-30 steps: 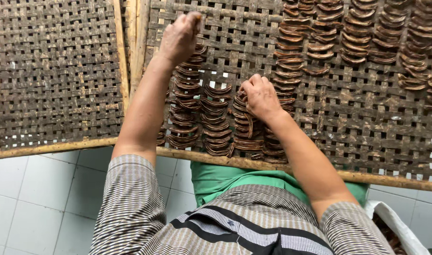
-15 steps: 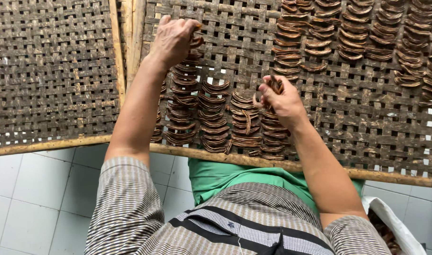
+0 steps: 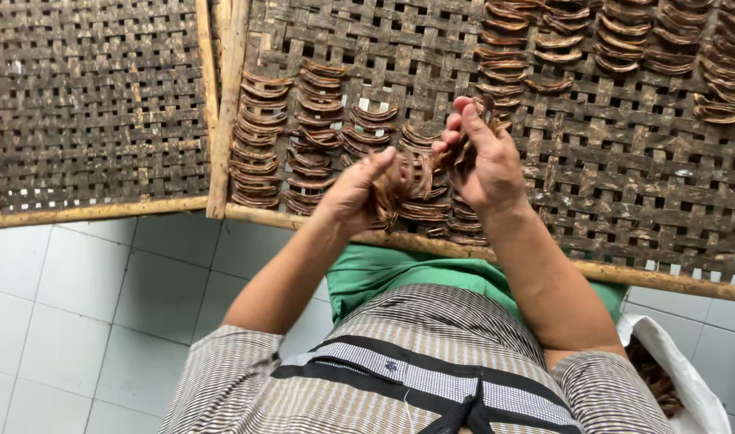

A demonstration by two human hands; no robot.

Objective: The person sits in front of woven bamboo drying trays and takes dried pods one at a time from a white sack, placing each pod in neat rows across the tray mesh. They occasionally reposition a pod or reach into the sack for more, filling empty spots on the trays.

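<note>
Tray [image 3: 624,273] partly filled: curved brown strips [image 3: 319,104] lie in neat columns at 10 o'clock and 1 o'clock, bare weave between and at 3. Left hand [image 3: 359,193] curled shut round a bunch of strips. Right hand [image 3: 480,157] half closed, fingers [image 3: 464,108] pinching more strips above the near edge.

Small food-drying workplace, hand production, not kitchen or office. Two big woven bamboo trays [image 3: 624,185] with wooden frames, stained dark from use, side by side over pale tiled floor [image 3: 78,321]. Curved brown dried strips [image 3: 259,137] laid out in neat overlapping columns across right tray; left tray [image 3: 86,104] bare. White sack [image 3: 689,386] at lower right edge, brown pieces inside.
</note>
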